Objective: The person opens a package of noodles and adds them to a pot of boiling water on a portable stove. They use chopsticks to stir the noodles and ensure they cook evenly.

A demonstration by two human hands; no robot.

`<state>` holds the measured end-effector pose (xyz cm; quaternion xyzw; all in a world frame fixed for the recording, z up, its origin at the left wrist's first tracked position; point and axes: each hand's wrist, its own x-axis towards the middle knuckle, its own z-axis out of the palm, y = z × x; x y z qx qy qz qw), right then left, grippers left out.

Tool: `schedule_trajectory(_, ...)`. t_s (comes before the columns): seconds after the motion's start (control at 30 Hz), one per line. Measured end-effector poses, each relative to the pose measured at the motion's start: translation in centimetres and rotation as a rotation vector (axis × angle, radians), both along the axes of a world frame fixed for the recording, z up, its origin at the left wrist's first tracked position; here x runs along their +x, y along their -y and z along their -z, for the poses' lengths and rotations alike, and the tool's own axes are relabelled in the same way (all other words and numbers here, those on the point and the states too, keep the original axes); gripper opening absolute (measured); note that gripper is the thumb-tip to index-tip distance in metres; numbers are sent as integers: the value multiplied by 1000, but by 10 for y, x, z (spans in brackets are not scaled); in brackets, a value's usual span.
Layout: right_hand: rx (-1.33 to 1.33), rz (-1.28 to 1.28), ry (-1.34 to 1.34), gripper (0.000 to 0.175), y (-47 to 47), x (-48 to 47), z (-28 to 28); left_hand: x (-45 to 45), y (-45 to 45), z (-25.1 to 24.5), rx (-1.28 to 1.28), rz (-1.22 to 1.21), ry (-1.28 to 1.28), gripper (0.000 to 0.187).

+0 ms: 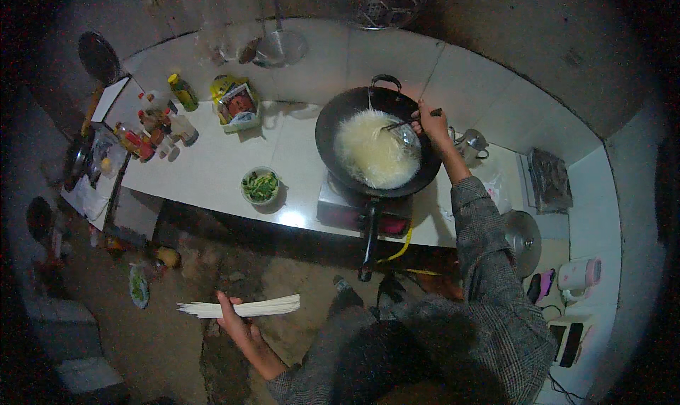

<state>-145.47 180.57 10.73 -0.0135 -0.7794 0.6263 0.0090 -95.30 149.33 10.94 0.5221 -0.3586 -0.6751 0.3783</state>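
My left hand [232,314] grips a bundle of dry white noodles [271,305], held out over the floor at the lower left. My right hand [431,122] is above the right side of a black wok [332,139] and holds dark chopsticks [396,124]. Their tips reach into pale, foamy contents [372,155], where white strands show. The wok sits on a stove [345,208] on the white counter, its long handle [370,240] pointing towards me. To its left stands a bowl of chopped green vegetables [260,186].
Sauce bottles [154,129] and a basket of packets [238,107] stand at the counter's left. A metal kettle [472,143] is right of the wok. A round metal lid [523,243] lies near my right sleeve. A yellow hose [408,243] hangs over the counter's front edge.
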Motion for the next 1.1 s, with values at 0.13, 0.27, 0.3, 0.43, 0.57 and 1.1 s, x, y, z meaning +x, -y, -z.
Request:
schedule_trajectory(0.13,264,53,-476,47,-46,-77,48,-14,-4,12,37,35,9,33)
schedule_trajectory(0.27,26,-172,-107,47,19,-45,31,6,-8,19,-18,26,101,33)
schedule_trajectory(0.3,38,-210,-47,47,19,-39,28,6,-11,20,-20,42,128,33)
schedule_trajectory(0.43,210,-362,116,45,13,-17,20,-15,-37,-3,-4,26,82,36)
schedule_trajectory(0.57,182,-473,120,46,-2,10,16,-26,-58,-17,-57,27,124,37)
schedule_trajectory(1.1,383,-535,93,44,-123,45,-69,-59,-84,-27,-90,-21,22,38)
